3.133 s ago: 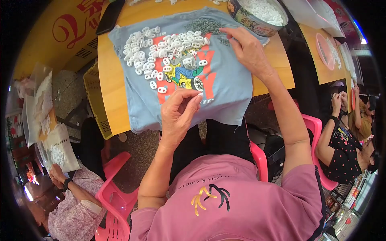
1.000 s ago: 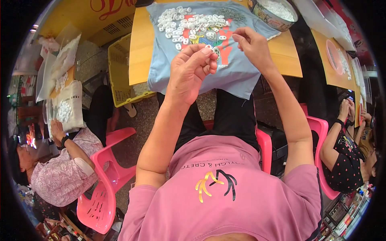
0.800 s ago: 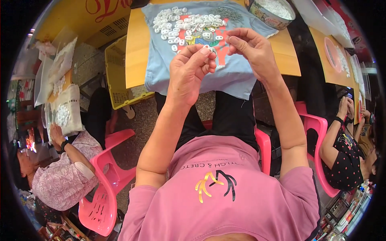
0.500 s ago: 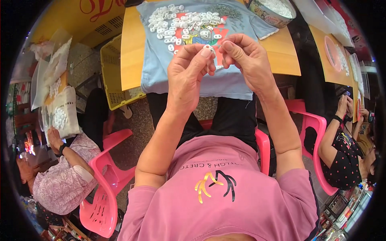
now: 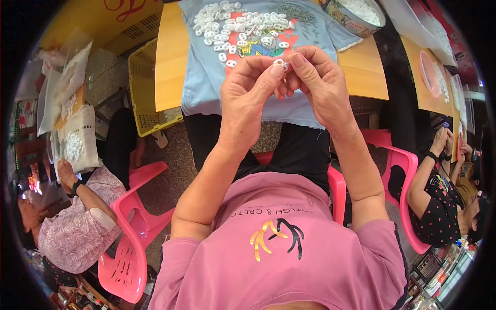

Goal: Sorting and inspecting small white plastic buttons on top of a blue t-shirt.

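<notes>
Over the blue cloth on the table, my two hands meet at the fingertips. A small white plastic piece with a rounded end is pinched between thumb and fingers of my left hand. My right hand is closed in a pinch right against that piece; a tiny greyish bit shows at its fingertips, too small to name. Beyond my hands lies a loose pile of white oval pieces with two holes. To the right of it, small dark grey bits are scattered on the cloth.
A round tin of white pieces stands at the far right of the wooden table. Left of the table is a yellow crate. People sit on pink chairs at both sides, near other tables with white pieces.
My left hand has moved slightly right, bringing the white piece up against my right fingertips. The gap between the hands has closed.
</notes>
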Available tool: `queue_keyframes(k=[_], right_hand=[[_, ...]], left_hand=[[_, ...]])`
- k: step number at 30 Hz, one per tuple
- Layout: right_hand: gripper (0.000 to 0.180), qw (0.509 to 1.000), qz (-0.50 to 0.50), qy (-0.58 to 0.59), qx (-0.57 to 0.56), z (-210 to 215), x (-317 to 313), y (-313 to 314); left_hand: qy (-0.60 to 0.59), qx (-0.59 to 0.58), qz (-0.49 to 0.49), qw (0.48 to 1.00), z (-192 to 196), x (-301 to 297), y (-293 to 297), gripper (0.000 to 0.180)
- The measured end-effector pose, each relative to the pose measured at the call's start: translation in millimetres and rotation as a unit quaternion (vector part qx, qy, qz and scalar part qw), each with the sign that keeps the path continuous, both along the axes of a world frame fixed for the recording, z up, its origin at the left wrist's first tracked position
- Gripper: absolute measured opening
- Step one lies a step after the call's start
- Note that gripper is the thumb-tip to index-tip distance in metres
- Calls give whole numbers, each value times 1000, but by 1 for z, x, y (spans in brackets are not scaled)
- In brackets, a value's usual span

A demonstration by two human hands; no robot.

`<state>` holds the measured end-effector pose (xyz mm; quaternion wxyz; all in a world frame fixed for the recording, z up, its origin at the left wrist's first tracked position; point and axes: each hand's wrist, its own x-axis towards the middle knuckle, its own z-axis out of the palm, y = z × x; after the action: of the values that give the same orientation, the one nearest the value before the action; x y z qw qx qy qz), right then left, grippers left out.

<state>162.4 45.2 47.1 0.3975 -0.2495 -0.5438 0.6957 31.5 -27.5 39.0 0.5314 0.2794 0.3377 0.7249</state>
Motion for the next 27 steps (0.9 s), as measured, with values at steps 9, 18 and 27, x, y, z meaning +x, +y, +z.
queue_keyframes(k=[9,18,27], right_hand=[[18,999,-12,-19,29,3,2,-4],[17,988,-66,-69,125,11,-3,-14],[16,990,-71,-56,105,3,-9,-16]], left_hand=[[10,-7,7,1000,3,2,-2,16],[35,1,30,999,4,4,-2,15],[65,-14,57,996,-2,7,-2,15]])
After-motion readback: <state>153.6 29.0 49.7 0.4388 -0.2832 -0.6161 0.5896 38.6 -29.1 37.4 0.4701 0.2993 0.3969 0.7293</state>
